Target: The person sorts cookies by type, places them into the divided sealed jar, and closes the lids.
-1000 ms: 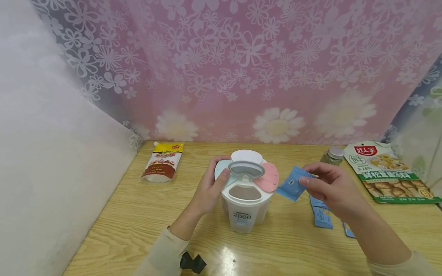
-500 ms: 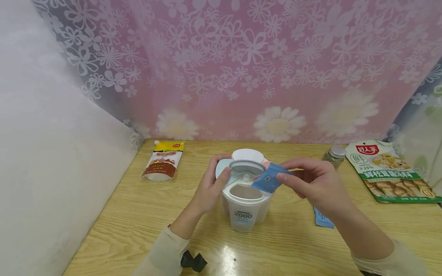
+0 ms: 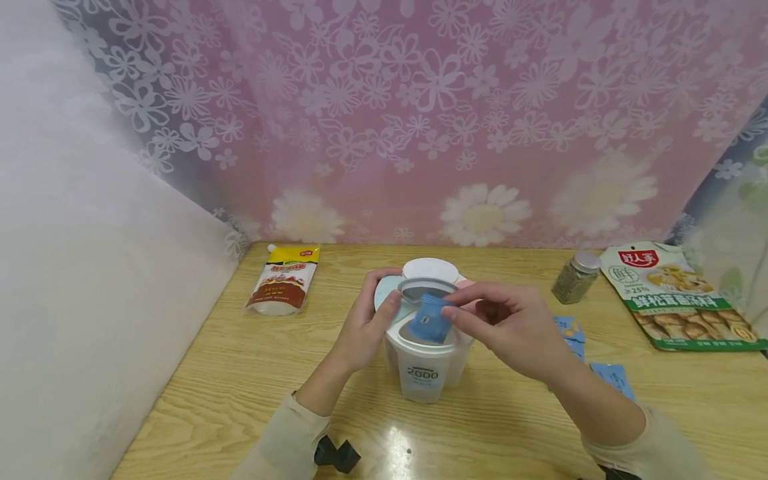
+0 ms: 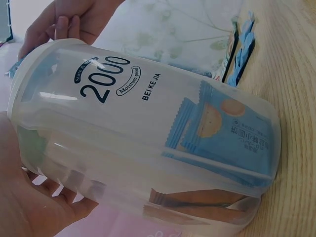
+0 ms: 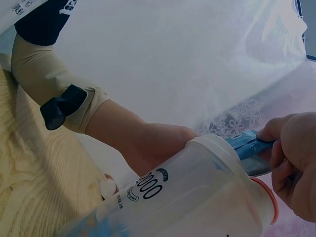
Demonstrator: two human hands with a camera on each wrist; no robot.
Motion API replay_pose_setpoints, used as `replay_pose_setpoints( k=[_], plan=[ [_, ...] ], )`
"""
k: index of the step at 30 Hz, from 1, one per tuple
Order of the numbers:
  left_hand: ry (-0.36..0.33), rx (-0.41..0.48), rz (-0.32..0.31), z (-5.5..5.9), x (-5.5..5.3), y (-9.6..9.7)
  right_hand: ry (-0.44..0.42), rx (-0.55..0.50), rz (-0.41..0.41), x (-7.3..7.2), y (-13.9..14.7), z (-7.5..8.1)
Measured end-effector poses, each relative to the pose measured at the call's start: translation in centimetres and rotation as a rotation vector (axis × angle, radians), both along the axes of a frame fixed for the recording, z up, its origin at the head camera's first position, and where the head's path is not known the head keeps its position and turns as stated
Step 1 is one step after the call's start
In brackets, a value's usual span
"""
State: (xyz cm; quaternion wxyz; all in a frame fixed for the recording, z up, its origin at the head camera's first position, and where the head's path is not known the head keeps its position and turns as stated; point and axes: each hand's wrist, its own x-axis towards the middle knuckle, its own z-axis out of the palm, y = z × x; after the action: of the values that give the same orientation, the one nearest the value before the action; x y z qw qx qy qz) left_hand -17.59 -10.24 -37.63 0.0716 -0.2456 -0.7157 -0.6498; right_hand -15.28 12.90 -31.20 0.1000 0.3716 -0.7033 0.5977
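A clear storage container with a white lid and pastel flaps stands on the wooden table. One grey-rimmed flap is raised over the front opening. My left hand grips the container's left side, thumb on the lid. Between thumb and fingers, my right hand pinches a small blue cookie packet, its lower end at the opening. Through the wall, the left wrist view shows blue cookie packets at the bottom of the front compartment and brown packets in the neighbouring one.
Several more blue packets lie right of the container, partly behind my right forearm. Farther back are a glass jar with a silver lid and a green-and-white mushroom bag. A spouted pouch lies at the back left.
My right hand has carried the blue packet leftward from beside the container to its front opening. The packet has turned more upright. My left hand has kept its hold on the container.
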Motion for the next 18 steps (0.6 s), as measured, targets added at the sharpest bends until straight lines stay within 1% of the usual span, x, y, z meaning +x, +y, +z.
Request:
replay_pose_setpoints(
  k=[4, 7, 10, 12, 18],
  plan=[
    [-0.002, -0.015, 0.006, 0.1, 0.1, 0.0, 0.023, 0.079, -0.095, 0.4, -0.1, 0.0],
    [-0.003, -0.018, 0.006, 0.1, 0.1, 0.0, 0.014, 0.124, -0.127, 0.5, 0.0, 0.1],
    [-0.008, -0.012, 0.004, 0.1, 0.1, 0.0, 0.006, 0.151, -0.121, 0.5, 0.1, 0.0],
    [-0.009, -0.008, 0.007, 0.1, 0.1, 0.0, -0.003, 0.159, -0.104, 0.3, 0.3, -0.1],
    [-0.009, 0.002, 0.008, 0.0, 0.2, 0.1, -0.071, 0.165, -0.045, -0.2, 1.1, -0.2]
  ],
)
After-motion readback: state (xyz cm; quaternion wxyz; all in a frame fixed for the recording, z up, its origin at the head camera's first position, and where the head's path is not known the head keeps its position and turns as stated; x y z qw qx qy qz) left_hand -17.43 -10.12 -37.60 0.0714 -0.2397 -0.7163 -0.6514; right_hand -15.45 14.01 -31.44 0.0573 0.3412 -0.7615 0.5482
